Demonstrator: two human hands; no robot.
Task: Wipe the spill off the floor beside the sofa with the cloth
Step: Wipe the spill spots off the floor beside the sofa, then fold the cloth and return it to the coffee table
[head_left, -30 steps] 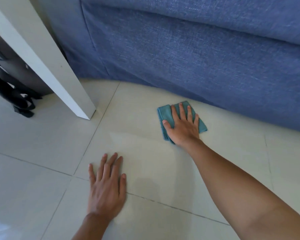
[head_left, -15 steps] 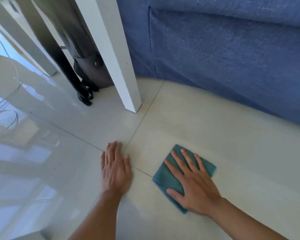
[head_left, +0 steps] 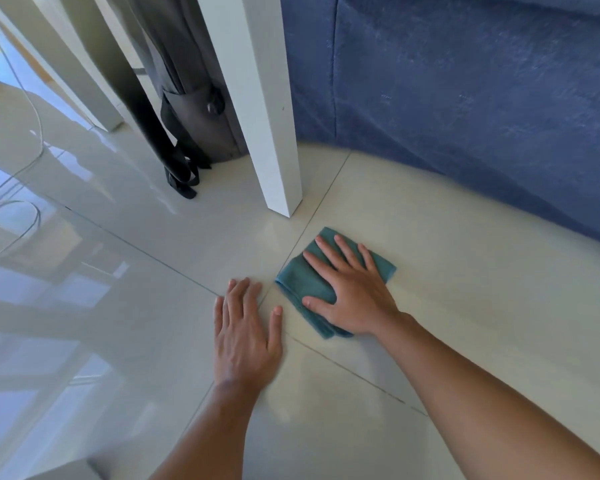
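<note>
A folded teal cloth (head_left: 297, 284) lies flat on the pale tiled floor (head_left: 465, 306), a short way in front of the blue sofa (head_left: 465, 98). My right hand (head_left: 352, 294) presses down on the cloth with spread fingers and covers most of it. My left hand (head_left: 245, 334) rests palm-down on the bare tile just left of the cloth, fingers together, holding nothing. No spill shows clearly on the glossy tile; only faint sheen around the cloth.
A white table leg (head_left: 267, 116) stands on the floor just beyond the cloth. Behind it leans a grey bag with black straps (head_left: 187, 133). Thin cables (head_left: 18, 209) trail across the floor at far left. A second white leg (head_left: 97, 98) stands further back.
My right hand has slid the cloth away from the sofa's base, toward my left hand and the table leg. The camera view has swung left. My left hand stays flat on the tile.
</note>
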